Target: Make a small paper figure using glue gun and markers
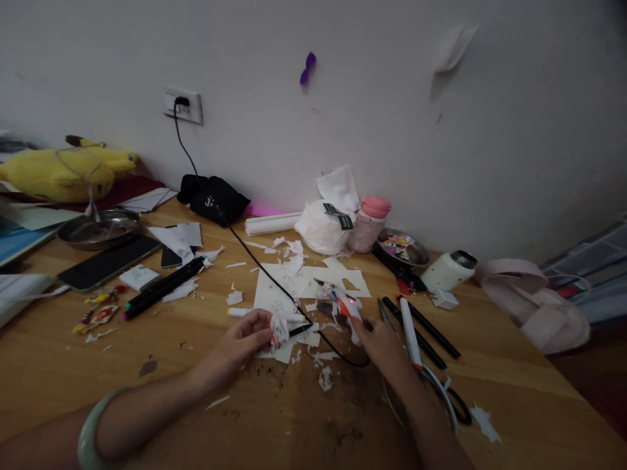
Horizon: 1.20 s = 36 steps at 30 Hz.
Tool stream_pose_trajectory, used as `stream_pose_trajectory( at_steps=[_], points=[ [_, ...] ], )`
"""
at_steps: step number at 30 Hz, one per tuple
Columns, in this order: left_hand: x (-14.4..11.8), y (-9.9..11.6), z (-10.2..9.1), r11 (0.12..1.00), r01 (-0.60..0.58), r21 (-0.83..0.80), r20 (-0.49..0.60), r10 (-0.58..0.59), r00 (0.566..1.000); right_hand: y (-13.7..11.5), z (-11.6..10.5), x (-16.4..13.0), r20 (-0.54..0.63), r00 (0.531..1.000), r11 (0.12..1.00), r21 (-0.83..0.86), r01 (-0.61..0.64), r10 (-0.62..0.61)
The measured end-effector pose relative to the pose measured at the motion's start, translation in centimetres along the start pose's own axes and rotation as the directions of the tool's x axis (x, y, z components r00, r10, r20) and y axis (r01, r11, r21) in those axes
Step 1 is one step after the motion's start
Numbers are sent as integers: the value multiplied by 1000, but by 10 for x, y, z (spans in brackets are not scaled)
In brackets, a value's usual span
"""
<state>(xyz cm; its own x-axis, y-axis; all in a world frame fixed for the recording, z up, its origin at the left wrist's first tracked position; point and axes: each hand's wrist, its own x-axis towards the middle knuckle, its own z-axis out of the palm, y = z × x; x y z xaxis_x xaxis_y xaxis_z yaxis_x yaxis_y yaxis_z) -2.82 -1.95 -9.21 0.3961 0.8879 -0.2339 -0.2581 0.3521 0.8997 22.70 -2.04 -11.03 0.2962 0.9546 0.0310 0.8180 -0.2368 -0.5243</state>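
White paper scrap (280, 329) pinched in left hand (243, 341), near centre of wooden desk (196, 405). Right hand (381, 344) just right of it, fingers closed on a small tool with red glowing tip (349, 307). Black cable (274, 282) runs between hands. Markers (416, 333) right, scissors (448, 395) near right.

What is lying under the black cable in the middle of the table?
The black cable runs over a white cut paper sheet and paper scraps on the wooden table. Its far end is hidden behind the right hand.
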Motion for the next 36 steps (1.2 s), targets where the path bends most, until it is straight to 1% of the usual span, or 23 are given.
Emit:
stream_pose_trajectory(
  at_steps=[1,3,4,6,7,8,9,10,12,14,16,19,21,23,27,32,36],
  points=[
    [0,2,0,1000,-10,-7,-41,10,999,0,-1,0,-8,1000,999,44,1,0],
    [1,5,0,998,-41,-37,-109,37,993,-2,-1,-1,-29,1000,974,226,15,-9],
    [2,6,0,997,-51,-53,-127,44,991,-4,-1,-3,-36,999,934,356,33,-21],
    [4,7,-2,995,-69,-74,-134,59,989,-10,-1,-9,-29,997,794,604,71,-66],
    [5,7,-3,993,-83,-79,-133,72,989,-14,0,-13,-18,995,725,684,86,-101],
    [5,6,-4,992,-97,-82,-128,86,988,-17,0,-18,-5,991,686,721,98,-136],
    [6,6,-5,991,-107,-83,-123,97,988,-21,1,-22,-2,987,669,735,109,-158],
    [7,5,-6,989,-120,-83,-121,109,987,-24,2,-27,-5,986,675,728,119,-168],
    [8,3,-8,986,-154,-67,-124,145,982,-28,5,-35,-46,988,728,672,138,-145],
    [9,1,-10,982,-187,-29,-134,182,974,-29,9,-40,-107,987,781,603,161,-120],
    [10,0,-12,981,-195,23,-146,196,970,-29,12,-44,-140,981,813,551,188,-132],
    [10,-2,-14,982,-174,75,-139,183,973,-29,15,-46,-147,982,862,476,173,-117],
    [11,-4,-15,982,-170,86,-107,179,978,-29,16,-46,-135,987,901,411,140,-92],
    [10,-4,-16,980,-172,98,-78,180,981,-29,17,-46,-144,985,927,347,144,-99],
    [10,-5,-18,977,-178,118,-42,184,982,-26,22,-48,-190,963,933,271,237,-190],
    [10,-6,-18,974,-199,111,-35,203,978,-24,25,-49,-292,908,916,179,360,-300],
    [10,-6,-17,976,-191,102,-52,197,979,-25,25,-48,-348,874,909,116,399,-339]
  ],
)
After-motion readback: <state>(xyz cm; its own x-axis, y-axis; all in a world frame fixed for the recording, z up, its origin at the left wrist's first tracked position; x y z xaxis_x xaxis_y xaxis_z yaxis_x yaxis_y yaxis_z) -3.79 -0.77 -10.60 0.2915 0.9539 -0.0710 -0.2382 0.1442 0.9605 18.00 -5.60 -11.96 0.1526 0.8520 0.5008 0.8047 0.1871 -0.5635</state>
